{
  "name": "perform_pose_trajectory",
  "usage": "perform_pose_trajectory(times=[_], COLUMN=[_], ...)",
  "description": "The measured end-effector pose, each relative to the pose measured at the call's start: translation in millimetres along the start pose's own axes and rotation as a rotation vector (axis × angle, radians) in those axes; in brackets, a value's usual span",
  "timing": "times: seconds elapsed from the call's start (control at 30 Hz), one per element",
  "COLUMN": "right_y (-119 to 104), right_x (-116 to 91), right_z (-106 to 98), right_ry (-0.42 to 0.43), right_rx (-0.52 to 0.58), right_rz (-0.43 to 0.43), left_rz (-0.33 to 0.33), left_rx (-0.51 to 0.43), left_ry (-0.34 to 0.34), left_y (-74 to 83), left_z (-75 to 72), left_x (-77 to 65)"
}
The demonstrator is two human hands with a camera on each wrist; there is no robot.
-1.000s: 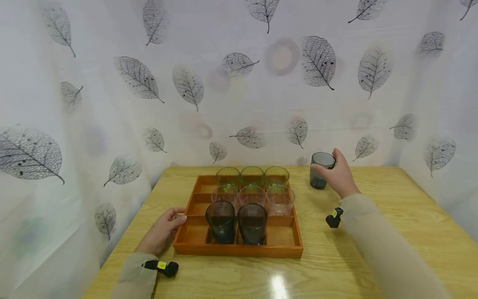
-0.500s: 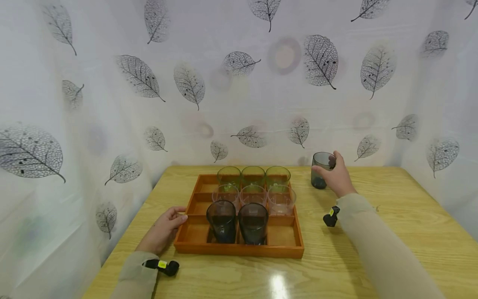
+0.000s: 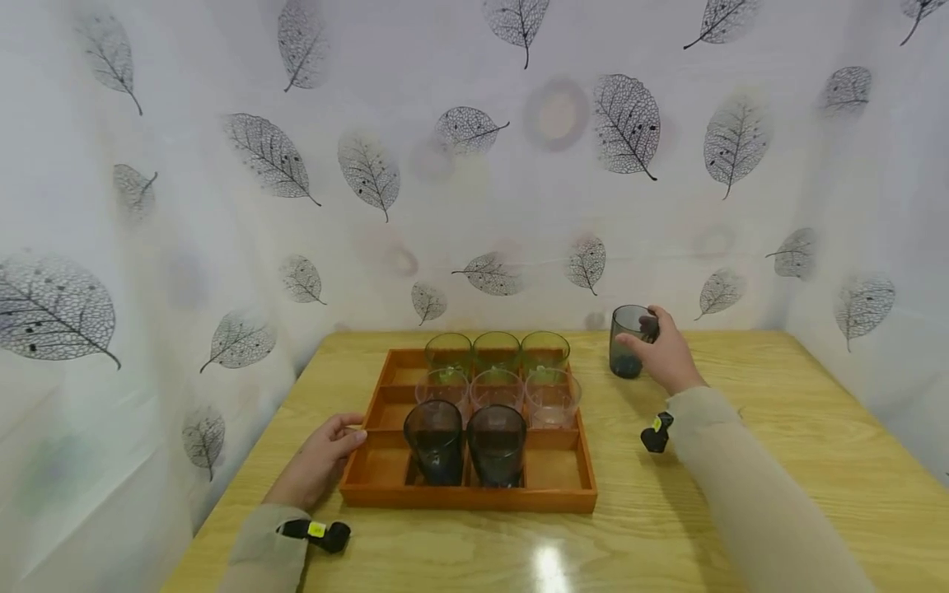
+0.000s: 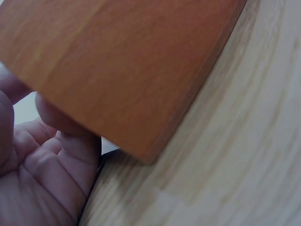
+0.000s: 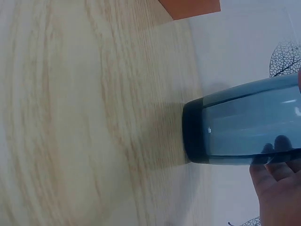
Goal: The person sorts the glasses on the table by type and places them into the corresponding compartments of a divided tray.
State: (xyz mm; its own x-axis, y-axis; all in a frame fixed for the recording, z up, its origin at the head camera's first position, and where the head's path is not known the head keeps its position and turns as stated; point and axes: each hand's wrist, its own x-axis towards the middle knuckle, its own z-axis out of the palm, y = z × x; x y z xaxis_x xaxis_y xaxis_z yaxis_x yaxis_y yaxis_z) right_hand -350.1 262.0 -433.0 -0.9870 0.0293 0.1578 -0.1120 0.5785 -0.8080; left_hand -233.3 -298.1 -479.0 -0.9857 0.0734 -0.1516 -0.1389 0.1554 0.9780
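In the head view my right hand [image 3: 667, 352] grips a dark grey drinking glass [image 3: 624, 362] beyond the right side of the wooden tray [image 3: 474, 497]. The glass stands upright, its thick base close over the table; the right wrist view shows fingers [image 5: 277, 172] against the side of this blue-grey glass [image 5: 244, 125]. At the tray's left side, my left hand [image 3: 317, 457] holds the rim, thumb and fingertips right at it. The left wrist view has the hand [image 4: 56, 160] at the orange-brown wood [image 4: 127, 75], with some fingertips hidden behind its edge.
Glasses stand in rows in the divided tray: green ones [image 3: 497, 350] at the back, clear ones [image 3: 554, 399] mid-row, two dark grey glasses [image 3: 497, 445] in front. A leaf-print curtain [image 3: 474, 206] hangs behind the wooden table [image 3: 445, 548].
The head view has shifted slightly. My right hand has come down a little on the dark grey glass, which keeps about the same place. The left hand stays on the tray.
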Motion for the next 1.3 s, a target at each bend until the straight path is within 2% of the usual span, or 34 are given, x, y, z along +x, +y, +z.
perform_pose_trajectory(times=[0.2,0.37,0.53,0.77,1.0,1.3], right_y=[-2.3,-0.8,-2.5,-14.4,-36.9,-68.6], right_x=[-7.2,-19.3,-33.0,-54.7,-82.1,-114.1], right_z=[-1.9,-7.6,-10.6,-14.9,-18.0,-12.9], right_ry=[-0.035,-0.040,-0.049,-0.094,-0.143,-0.201], right_rx=[-0.038,-0.063,-0.036,0.021,0.074,0.201], right_rz=[0.009,0.015,-0.006,-0.061,-0.124,-0.279], left_rz=[0.009,0.022,0.028,0.017,0.002,0.009], left_rx=[-0.004,-0.001,0.040,0.022,0.006,0.004], left_ry=[0.006,-0.022,-0.022,-0.030,-0.021,-0.012], left_y=[-2.1,-0.9,0.7,-0.8,-3.5,-2.0], left_z=[-1.2,-0.2,-1.3,-0.7,-0.5,0.0], left_x=[-2.1,-0.9,-0.4,-0.9,-1.5,1.3])
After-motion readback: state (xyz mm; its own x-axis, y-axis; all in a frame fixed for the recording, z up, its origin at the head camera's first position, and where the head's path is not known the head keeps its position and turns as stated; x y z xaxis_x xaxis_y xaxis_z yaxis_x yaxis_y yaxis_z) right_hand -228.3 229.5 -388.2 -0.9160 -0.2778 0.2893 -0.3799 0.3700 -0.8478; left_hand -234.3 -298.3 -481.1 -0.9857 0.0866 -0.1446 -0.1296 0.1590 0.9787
